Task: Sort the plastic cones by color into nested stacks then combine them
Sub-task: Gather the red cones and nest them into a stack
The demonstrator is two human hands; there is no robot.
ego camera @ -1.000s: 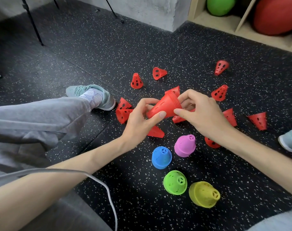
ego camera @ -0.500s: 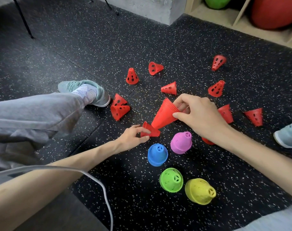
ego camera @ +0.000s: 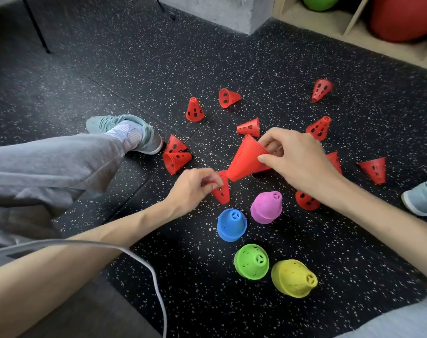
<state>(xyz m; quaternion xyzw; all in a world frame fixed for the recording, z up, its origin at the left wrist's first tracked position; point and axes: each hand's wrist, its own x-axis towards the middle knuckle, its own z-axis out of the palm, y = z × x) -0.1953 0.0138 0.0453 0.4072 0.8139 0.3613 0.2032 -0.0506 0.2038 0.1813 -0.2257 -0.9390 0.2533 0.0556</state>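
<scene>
red cone stack [ego camera: 246,159] rim-pinched in right grip [ego camera: 297,159], loose red cone [ego camera: 221,191] pinched in left grip [ego camera: 195,189]

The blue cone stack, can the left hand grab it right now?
Probably not yet. The left hand is already pinching a loose red cone, so it is busy. The blue cone stack sits nearby on the floor with nothing covering it, so once that cone is let go, it looks easy.
</scene>
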